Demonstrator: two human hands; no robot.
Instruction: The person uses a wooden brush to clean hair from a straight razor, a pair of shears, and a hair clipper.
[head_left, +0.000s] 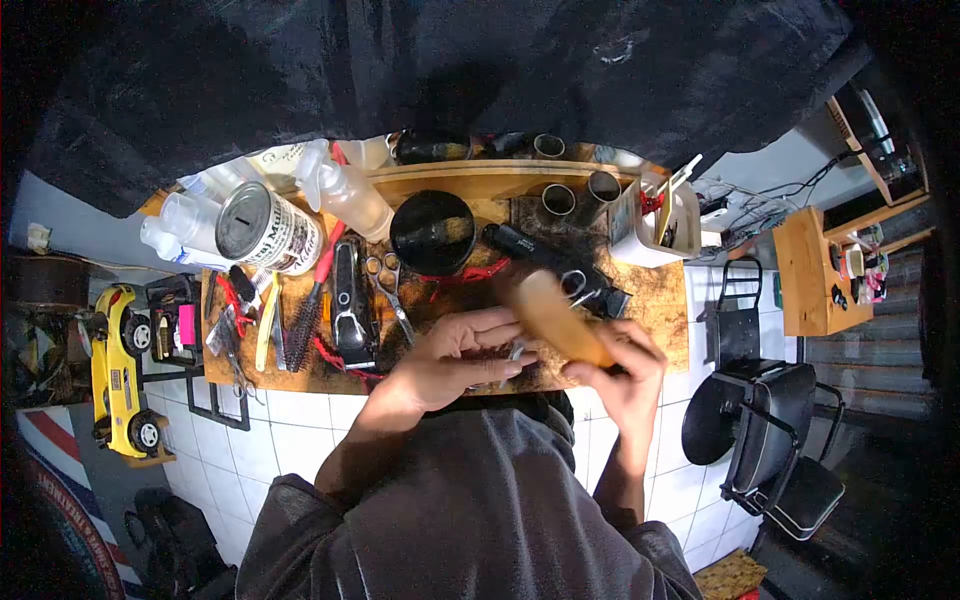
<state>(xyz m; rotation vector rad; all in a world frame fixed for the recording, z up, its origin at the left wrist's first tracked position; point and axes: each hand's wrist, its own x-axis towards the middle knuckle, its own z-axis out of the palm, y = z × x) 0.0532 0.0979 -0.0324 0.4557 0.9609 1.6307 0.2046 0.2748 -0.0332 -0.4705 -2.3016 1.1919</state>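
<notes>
My right hand [625, 375] is closed around the lower end of a wooden brush [560, 318], which slants up to the left. Its far end is dark and smeared by motion. Just left of it, my left hand [450, 360] is closed with its fingers curled, and a small shiny grey piece [516, 352] shows at the fingertips; its kind is too small to tell. Both hands are over the front edge of the wooden counter [655, 340]. Behind my left hand lie scissors [390, 290] and a black hair clipper [352, 305].
A round brush [303, 325], a labelled can [268, 230], a spray bottle [350, 195] and a black bowl [432, 232] crowd the counter's left and middle. A black trimmer [520, 243] and white container [655, 225] are right. A black chair [770, 415] stands on the floor.
</notes>
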